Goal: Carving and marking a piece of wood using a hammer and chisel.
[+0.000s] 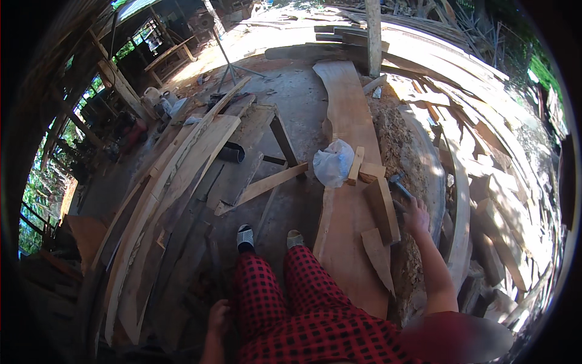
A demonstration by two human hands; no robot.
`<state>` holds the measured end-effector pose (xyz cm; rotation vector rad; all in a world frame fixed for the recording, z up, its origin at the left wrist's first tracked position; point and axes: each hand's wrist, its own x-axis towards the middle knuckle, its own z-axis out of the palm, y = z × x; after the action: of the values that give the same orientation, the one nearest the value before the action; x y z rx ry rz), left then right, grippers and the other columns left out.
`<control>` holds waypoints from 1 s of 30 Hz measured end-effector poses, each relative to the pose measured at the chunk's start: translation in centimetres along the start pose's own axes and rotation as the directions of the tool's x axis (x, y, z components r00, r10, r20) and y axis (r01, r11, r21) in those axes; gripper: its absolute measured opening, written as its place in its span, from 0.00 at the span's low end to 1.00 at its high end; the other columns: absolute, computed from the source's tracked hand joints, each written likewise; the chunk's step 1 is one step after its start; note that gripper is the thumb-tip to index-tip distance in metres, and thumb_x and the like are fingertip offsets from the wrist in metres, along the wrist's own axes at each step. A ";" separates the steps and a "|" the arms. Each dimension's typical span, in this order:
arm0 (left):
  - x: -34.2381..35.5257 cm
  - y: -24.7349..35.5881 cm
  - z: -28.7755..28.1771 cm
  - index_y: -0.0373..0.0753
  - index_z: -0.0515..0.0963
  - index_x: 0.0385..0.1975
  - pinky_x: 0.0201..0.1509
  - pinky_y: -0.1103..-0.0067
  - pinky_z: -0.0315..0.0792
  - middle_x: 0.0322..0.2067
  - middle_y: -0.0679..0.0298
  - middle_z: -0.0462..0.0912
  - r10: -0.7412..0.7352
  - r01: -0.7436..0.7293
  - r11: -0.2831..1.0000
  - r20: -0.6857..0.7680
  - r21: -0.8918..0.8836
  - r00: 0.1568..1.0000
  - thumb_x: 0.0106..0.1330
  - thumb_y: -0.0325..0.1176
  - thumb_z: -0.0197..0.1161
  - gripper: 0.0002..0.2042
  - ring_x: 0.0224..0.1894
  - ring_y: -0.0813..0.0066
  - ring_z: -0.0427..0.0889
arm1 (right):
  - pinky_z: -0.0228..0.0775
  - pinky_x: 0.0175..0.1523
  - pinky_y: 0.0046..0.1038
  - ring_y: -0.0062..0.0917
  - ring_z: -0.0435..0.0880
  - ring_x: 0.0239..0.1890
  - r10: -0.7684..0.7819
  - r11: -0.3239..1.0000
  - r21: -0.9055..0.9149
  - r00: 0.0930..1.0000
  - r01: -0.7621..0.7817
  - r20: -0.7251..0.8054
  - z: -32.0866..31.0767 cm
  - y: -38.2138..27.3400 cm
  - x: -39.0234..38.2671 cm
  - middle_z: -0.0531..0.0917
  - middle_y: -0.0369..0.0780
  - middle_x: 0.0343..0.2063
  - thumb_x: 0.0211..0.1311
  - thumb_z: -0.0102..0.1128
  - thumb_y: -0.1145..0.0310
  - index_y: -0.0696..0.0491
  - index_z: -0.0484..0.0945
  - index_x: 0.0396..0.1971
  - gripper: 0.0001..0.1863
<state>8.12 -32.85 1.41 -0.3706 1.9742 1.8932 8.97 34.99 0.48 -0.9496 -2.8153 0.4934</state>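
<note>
My right hand (pixel 416 218) reaches forward on the right, its fingers closed round the handle end of a hammer (pixel 402 188). The hammer's metal head points away from me, over the rough bark edge of a long wooden slab (pixel 351 230). Just left of that hand, a thick wood block (pixel 382 209) stands on the slab, and a pointed offcut (pixel 377 258) leans below it. Farther along are a small wood piece (pixel 356 165) and a white plastic bag (pixel 334 162). My left hand (pixel 219 316) hangs curled beside my left thigh, in shade, with nothing visible in it.
Long planks (pixel 176 200) lie along the left, near a dark cylinder (pixel 231 153) on a low wooden stand (pixel 267 124). Piled timber (pixel 497 212) fills the right side. A wooden post (pixel 373 39) rises at the slab's far end, and a thin metal stand (pixel 228 64) is at the back left.
</note>
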 end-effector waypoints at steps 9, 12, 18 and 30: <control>4.4 -1.5 3.9 0.31 0.73 0.50 0.48 0.74 0.74 0.43 0.59 0.80 -0.198 0.193 0.977 -0.051 -0.090 0.979 0.64 0.36 0.51 0.19 0.41 0.70 0.79 | 0.65 0.54 0.41 0.44 0.68 0.54 -0.347 0.934 0.156 0.921 0.322 0.176 4.0 -5.4 -11.8 0.69 0.46 0.52 0.41 0.69 0.58 0.51 0.68 0.54 0.36; 4.2 -2.3 3.5 0.31 0.74 0.47 0.48 0.73 0.75 0.41 0.58 0.80 -0.205 0.199 0.971 -0.036 -0.134 0.978 0.64 0.36 0.49 0.17 0.40 0.68 0.80 | 0.62 0.57 0.45 0.47 0.63 0.58 -0.347 0.932 -0.055 0.927 0.358 0.142 4.7 -6.0 -14.9 0.64 0.48 0.58 0.39 0.71 0.57 0.51 0.68 0.55 0.39; 1.1 -1.3 -0.6 0.31 0.74 0.46 0.49 0.69 0.75 0.41 0.57 0.80 -0.130 0.153 0.949 0.098 -0.275 0.987 0.63 0.34 0.50 0.16 0.41 0.66 0.80 | 0.57 0.61 0.46 0.49 0.60 0.61 -0.166 0.983 0.101 0.980 0.155 0.111 5.6 -6.5 -14.0 0.59 0.50 0.61 0.40 0.69 0.61 0.50 0.61 0.61 0.43; 2.7 -0.9 3.9 0.31 0.72 0.52 0.56 0.73 0.70 0.46 0.55 0.79 -0.123 0.112 0.974 -0.043 -0.196 0.991 0.67 0.41 0.47 0.21 0.47 0.64 0.78 | 0.62 0.58 0.45 0.46 0.65 0.58 -0.135 0.991 0.039 0.984 0.131 0.116 7.5 -6.2 -13.7 0.62 0.48 0.58 0.41 0.67 0.64 0.50 0.60 0.61 0.42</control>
<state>6.48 -28.80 -0.66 -0.5867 1.7630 2.0233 14.65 19.99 -4.65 -0.7436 -2.9412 0.5935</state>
